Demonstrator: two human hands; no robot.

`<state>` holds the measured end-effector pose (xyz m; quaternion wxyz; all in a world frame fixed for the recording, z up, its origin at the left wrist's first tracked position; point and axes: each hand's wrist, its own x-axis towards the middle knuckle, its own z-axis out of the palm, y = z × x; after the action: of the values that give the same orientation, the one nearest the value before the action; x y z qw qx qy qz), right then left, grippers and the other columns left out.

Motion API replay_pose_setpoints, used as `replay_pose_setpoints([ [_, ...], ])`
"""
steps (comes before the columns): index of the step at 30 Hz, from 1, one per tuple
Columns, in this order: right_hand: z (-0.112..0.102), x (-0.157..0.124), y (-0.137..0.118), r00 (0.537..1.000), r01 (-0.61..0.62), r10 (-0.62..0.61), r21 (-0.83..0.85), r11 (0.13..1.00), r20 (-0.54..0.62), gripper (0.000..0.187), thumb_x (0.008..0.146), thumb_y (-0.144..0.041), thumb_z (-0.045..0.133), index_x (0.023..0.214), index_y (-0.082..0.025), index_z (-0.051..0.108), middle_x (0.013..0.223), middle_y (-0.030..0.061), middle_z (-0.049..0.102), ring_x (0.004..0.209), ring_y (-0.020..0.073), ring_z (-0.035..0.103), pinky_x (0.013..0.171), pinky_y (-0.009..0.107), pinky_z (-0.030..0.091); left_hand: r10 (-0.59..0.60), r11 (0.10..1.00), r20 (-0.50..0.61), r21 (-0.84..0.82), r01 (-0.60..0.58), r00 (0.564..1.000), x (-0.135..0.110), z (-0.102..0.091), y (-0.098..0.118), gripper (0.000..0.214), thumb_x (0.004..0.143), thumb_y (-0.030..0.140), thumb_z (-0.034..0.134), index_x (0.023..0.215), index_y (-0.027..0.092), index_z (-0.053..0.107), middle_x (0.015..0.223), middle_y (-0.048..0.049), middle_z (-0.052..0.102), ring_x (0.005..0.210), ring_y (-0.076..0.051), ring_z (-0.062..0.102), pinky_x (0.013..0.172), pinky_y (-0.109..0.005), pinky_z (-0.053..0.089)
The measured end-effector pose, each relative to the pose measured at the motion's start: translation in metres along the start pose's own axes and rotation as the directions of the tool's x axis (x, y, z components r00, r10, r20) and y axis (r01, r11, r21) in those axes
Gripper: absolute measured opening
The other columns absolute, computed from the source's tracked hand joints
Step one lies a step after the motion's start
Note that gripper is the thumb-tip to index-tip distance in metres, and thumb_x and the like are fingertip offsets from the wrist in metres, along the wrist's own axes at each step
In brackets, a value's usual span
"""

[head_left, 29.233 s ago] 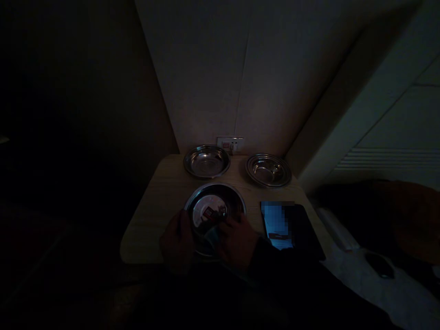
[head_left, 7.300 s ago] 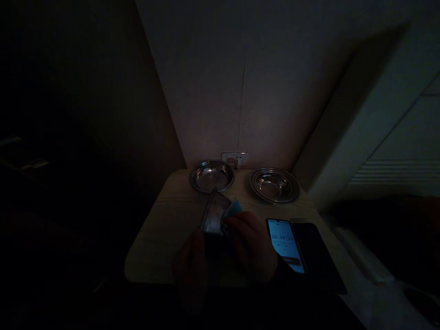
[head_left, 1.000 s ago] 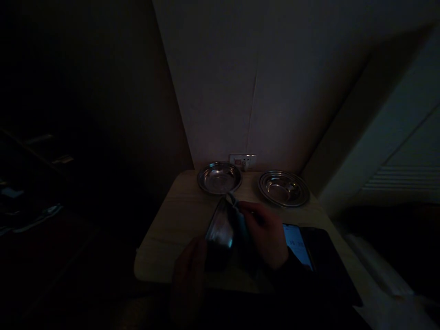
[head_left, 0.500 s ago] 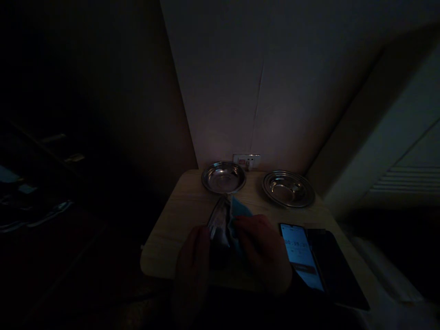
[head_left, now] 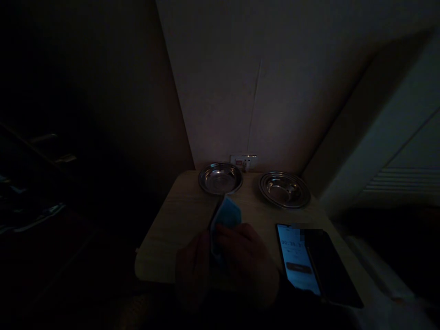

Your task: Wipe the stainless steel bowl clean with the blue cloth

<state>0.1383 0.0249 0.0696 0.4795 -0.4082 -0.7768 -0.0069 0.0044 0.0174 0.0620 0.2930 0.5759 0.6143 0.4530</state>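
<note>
It is dim. My left hand (head_left: 193, 268) is closed on the near left side of a metal dish (head_left: 216, 211) tilted up on edge. Only a thin dark strip of the dish shows; the rest is hidden behind a light blue cloth (head_left: 229, 211). With fingers bent, my right hand (head_left: 245, 263) grips this cloth and presses it to the dish's right face. Beyond my hands, a round shiny metal dish (head_left: 220, 182) lies at the table's back. To its right lies a small stack of similar metal dishes (head_left: 284, 191).
The pale wooden table (head_left: 168, 229) has rounded corners. A phone (head_left: 297, 259) with a lit timer screen lies at its right, beside a dark flat object (head_left: 335, 270). A wall socket (head_left: 243, 160) with a red switch is behind the table.
My right hand has moved left with the cloth, which now covers most of the dish's face that showed before. The whole view has shifted slightly.
</note>
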Motion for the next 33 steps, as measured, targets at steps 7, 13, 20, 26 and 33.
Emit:
replay_pose_setpoints([
  [7, 0.003, 0.005, 0.004, 0.996, -0.093, 0.092, -0.007, 0.996, -0.013, 0.025, 0.082, -0.007, 0.046, 0.098, -0.017, 0.062, 0.095, 0.0075, 0.068, 0.079, 0.0176, 0.057, 0.068, 0.029, 0.051, 0.048, 0.997, -0.022, 0.068, -0.046, 0.999, 0.006, 0.002, -0.004, 0.04, 0.081, 0.04, 0.038, 0.057, 0.018, 0.06, 0.048, -0.0025, 0.06, 0.044, -0.012, 0.052, 0.043, -0.02, 0.039],
  [13, 0.004, 0.004, 0.009, 0.995, -0.092, 0.091, -0.006, 0.996, -0.043, 0.026, 0.081, -0.007, 0.045, 0.098, -0.017, 0.063, 0.089, 0.0073, 0.068, 0.076, 0.0174, 0.058, 0.066, 0.03, 0.052, 0.031, 0.997, -0.017, 0.071, -0.029, 0.999, 0.007, 0.004, -0.007, 0.041, 0.08, 0.042, 0.038, 0.056, 0.017, 0.06, 0.05, -0.0039, 0.061, 0.046, -0.013, 0.053, 0.043, -0.021, 0.04],
  [20, 0.009, 0.004, 0.003, 0.999, -0.039, 0.04, 0.018, 0.999, -0.021, 0.025, 0.083, -0.009, 0.045, 0.099, -0.019, 0.062, 0.101, 0.0059, 0.067, 0.08, 0.0172, 0.056, 0.067, 0.029, 0.052, -0.005, 0.996, -0.073, 0.092, 0.011, 0.997, 0.008, 0.003, -0.016, 0.041, 0.079, 0.047, 0.04, 0.065, 0.017, 0.065, 0.06, -0.0067, 0.066, 0.054, -0.016, 0.059, 0.048, -0.024, 0.045],
  [26, 0.007, 0.013, 0.003, 1.0, -0.018, 0.018, 0.0, 1.0, -0.003, 0.022, 0.084, -0.009, 0.046, 0.097, -0.016, 0.062, 0.103, 0.0056, 0.067, 0.079, 0.0177, 0.054, 0.067, 0.028, 0.051, -0.01, 0.997, -0.003, 0.072, 0.01, 1.0, 0.006, 0.004, -0.026, 0.036, 0.084, 0.043, 0.04, 0.078, 0.018, 0.066, 0.077, -0.0075, 0.068, 0.074, -0.021, 0.063, 0.06, -0.026, 0.049],
  [33, -0.007, 0.013, 0.001, 0.998, -0.068, 0.067, -0.032, 0.997, -0.014, 0.023, 0.082, -0.007, 0.045, 0.095, -0.016, 0.062, 0.094, 0.0063, 0.068, 0.077, 0.0178, 0.054, 0.066, 0.029, 0.051, -0.006, 0.995, 0.0, 0.103, 0.006, 1.0, -0.004, 0.006, -0.027, 0.031, 0.084, 0.035, 0.049, 0.11, 0.019, 0.054, 0.115, -0.0056, 0.054, 0.098, -0.02, 0.055, 0.082, -0.039, 0.048],
])
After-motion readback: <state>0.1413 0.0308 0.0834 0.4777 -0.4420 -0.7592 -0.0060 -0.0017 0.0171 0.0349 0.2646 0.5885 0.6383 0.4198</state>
